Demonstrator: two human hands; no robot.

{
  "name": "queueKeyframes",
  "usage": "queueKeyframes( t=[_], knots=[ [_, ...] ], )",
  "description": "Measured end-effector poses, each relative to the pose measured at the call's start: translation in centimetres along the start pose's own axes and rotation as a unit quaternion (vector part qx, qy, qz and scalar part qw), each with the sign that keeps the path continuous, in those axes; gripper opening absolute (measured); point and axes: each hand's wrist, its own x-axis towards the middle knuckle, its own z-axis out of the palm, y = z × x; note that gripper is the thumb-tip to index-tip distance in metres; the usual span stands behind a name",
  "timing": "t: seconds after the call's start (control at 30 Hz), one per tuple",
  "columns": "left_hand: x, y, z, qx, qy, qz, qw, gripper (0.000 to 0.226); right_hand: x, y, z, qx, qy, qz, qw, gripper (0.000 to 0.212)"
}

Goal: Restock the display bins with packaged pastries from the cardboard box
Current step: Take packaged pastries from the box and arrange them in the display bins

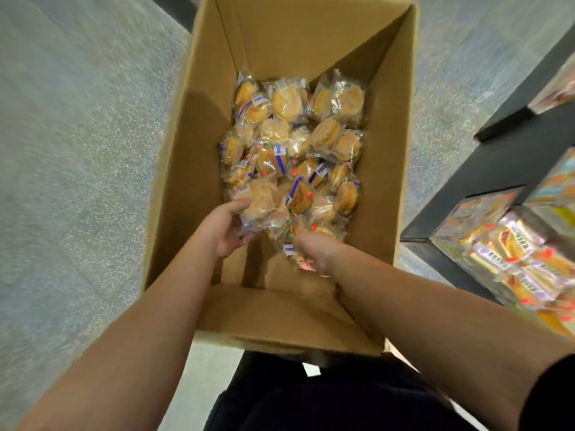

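My left hand (228, 227) grips one wrapped pastry (258, 200); my right hand (311, 253) is blurred, grip unclear. Slippery wrappers may slide out into the cardboard box (174, 181).

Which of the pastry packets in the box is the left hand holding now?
The pale round packet at the near left edge of the pile. The left hand curls round its near side; the other packets lie loose, except those under the right hand.

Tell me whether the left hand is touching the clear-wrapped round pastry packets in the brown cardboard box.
Touching: the head view shows the left hand with fingers curled around the pastry packets.
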Motion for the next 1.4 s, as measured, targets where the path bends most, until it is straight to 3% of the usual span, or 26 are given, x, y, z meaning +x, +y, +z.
queueKeyframes(
  t=[0.13,0.3,0.37,0.47,0.53,0.67,0.73,0.87,0.97,1.07,1.1,1.17,1.3,1.4],
  knots=[
    [-5.6,-0.3,-0.2,-0.054,-0.045,0.03,0.997,0.035,-7.6,-2.5,-3.8,0.13,-0.143,-0.068,0.979,0.015],
    [-11.1,-1.5,3.3,-0.093,-0.143,0.064,0.983,0.032,-14.3,-2.8,-9.9,0.218,-0.237,-0.17,0.931,0.026],
    [-12.6,-1.8,5.1,-0.099,-0.19,0.07,0.974,0.032,-15.8,-2.3,-11.4,0.244,-0.246,-0.194,0.918,0.035],
    [-14.9,-2.1,7.6,-0.069,-0.234,0.094,0.965,0.038,-18.5,-1.1,-12.6,0.232,-0.253,-0.241,0.908,0.02],
    [-16.3,-2.2,8.7,-0.038,-0.234,0.118,0.964,0.034,-20.1,-0.2,-13.0,0.24,-0.271,-0.277,0.89,0.036],
    [-19.3,-2.6,9.7,0.038,-0.233,0.167,0.957,0.04,-22.9,2.4,-12.7,0.228,-0.235,-0.364,0.872,0.06],
    [-21.3,-3.2,10.3,0.072,-0.219,0.185,0.955,0.038,-24.4,4.0,-11.9,0.226,-0.199,-0.408,0.862,0.056],
    [-24.8,-5.5,10.9,0.035,-0.13,0.271,0.953,0.048,-26.7,7.0,-10.0,0.203,-0.132,-0.473,0.847,0.064],
    [-26.5,-7.3,10.8,0.085,-0.064,0.364,0.925,0.037,-28.0,9.4,-8.8,0.217,-0.107,-0.499,0.832,0.061],
    [-27.3,-8.9,11.6,0.186,-0.005,0.476,0.86,0.012,-29.6,11.8,-8.4,0.236,-0.091,-0.515,0.819,0.047],
    [-27.7,-9.4,12.1,0.21,-0.011,0.499,0.841,0.014,-30.2,12.7,-8.5,0.239,-0.083,-0.52,0.816,0.039],
    [-28.6,-10.6,13.3,0.241,-0.068,0.49,0.835,0.029,-31.5,14.5,-9.2,0.252,-0.061,-0.526,0.81,0.03],
    [-30.9,-13.2,16.9,0.325,-0.2,0.49,0.784,0.08,-34.7,18.4,-12.4,0.274,-0.001,-0.548,0.79,0.026],
    [-32.0,-15.3,20.5,0.349,-0.243,0.499,0.755,0.082,-36.9,21.5,-15.0,0.3,0.027,-0.56,0.772,0.025]
  ],
)
